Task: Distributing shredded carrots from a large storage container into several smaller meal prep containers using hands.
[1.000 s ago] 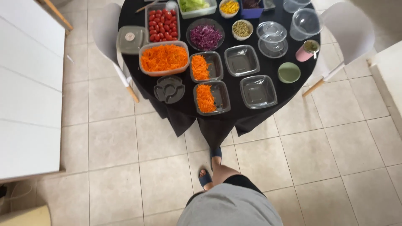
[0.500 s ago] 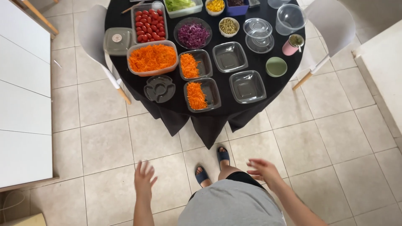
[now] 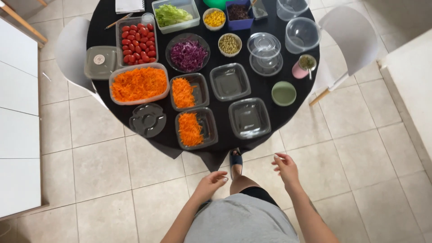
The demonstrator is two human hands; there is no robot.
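My left hand (image 3: 210,183) and my right hand (image 3: 285,167) hang empty with loose fingers above the tiled floor, just short of the round black table (image 3: 265,87). Nearest to them on the table's front edge are a square glass dish with grated carrot (image 3: 194,128) and an empty square glass dish (image 3: 249,118). Behind those stand a second carrot dish (image 3: 188,92) and another empty dish (image 3: 230,81). A large tub of grated carrot (image 3: 139,83) sits to the left.
Further back are cherry tomatoes (image 3: 136,41), red cabbage (image 3: 187,54), lettuce (image 3: 174,15), corn (image 3: 214,18), beans (image 3: 229,44), clear bowls (image 3: 302,33), a green lid (image 3: 283,93) and a pink cup (image 3: 301,68). White chairs (image 3: 344,36) flank the table; white counters line both sides.
I have stepped closer to the table. My hands came into view half a second ago and have risen toward the table's front edge.
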